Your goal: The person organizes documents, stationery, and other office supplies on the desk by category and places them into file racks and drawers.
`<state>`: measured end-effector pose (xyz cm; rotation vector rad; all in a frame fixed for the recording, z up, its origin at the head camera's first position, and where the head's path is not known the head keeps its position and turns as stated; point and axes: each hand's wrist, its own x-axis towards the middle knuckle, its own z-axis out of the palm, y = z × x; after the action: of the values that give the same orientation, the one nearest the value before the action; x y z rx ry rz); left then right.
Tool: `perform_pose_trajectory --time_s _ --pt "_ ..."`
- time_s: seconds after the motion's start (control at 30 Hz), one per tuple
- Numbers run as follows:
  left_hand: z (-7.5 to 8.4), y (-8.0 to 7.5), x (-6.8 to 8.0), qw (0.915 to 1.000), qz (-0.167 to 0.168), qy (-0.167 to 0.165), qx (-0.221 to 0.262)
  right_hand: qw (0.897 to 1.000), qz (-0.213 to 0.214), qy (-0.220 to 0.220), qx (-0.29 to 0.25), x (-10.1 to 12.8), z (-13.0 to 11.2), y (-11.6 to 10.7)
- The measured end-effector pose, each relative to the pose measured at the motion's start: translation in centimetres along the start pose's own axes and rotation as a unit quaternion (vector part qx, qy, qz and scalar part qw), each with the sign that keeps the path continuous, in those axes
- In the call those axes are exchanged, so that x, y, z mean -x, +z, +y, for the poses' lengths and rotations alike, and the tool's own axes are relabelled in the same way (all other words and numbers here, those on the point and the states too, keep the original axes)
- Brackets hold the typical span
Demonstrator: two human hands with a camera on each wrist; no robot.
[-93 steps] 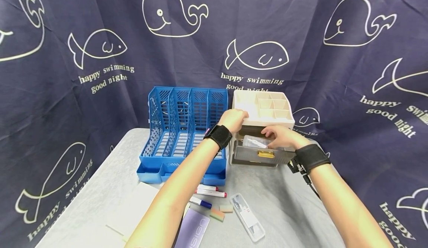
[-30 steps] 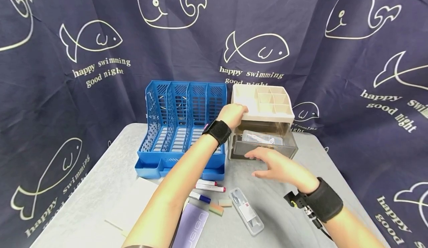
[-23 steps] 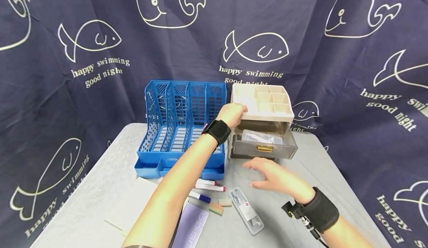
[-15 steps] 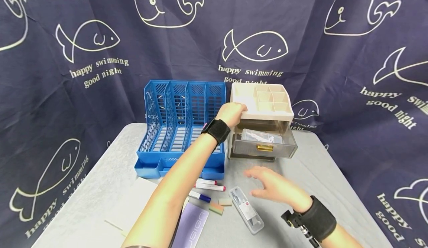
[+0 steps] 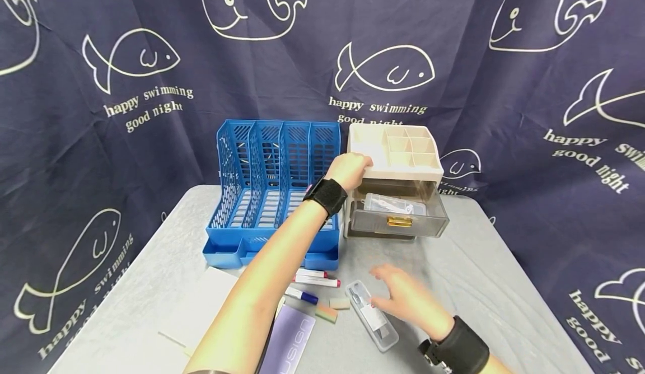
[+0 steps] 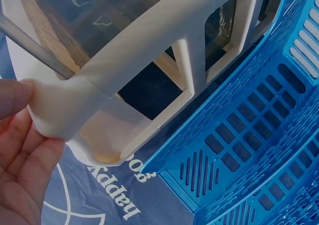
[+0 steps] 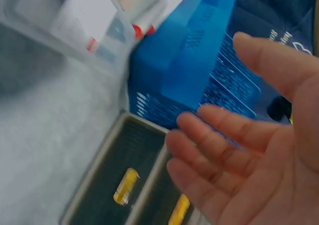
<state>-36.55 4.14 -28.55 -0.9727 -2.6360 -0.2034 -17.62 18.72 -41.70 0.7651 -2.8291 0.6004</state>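
A white-topped desk organizer [image 5: 403,171] with smoky drawers stands at the back right. My left hand [image 5: 349,170] grips its top's front left corner; in the left wrist view the thumb lies on one side and curled fingers on the other. The upper drawer [image 5: 365,223] is pulled out, its gold handle [image 5: 399,221] facing me, with a clear plastic case [image 5: 393,203] inside. Over the table my right hand [image 5: 410,298] is spread, palm bare in the right wrist view. Close to its thumb lies a second clear case [image 5: 375,323] holding small tools; whether they touch I cannot tell.
A blue file rack [image 5: 272,231] stands left of the organizer. Before it lie red-capped markers [image 5: 316,281], a blue-capped marker [image 5: 301,295], two small blocks [image 5: 326,313], a purple notebook [image 5: 289,340] and white paper [image 5: 201,301]. A patterned curtain [image 5: 282,83] hangs behind.
My right hand has left the clear case in the drawer and moved down toward the case on the table. My left hand keeps its grip on the organizer; the drawer stays out.
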Motion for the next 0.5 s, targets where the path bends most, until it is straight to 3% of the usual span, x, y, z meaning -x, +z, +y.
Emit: perform_pose_trajectory --time_s 0.23,0.5 --pt "0.0 0.1 -0.1 1.0 0.004 0.0 -0.002 0.995 0.012 0.092 0.029 0.5 -0.7 2.4" --pt "-0.1 0.1 0.0 1.0 0.001 -0.003 -0.001 0.99 0.016 0.13 0.054 1.1 -1.1 4.8"
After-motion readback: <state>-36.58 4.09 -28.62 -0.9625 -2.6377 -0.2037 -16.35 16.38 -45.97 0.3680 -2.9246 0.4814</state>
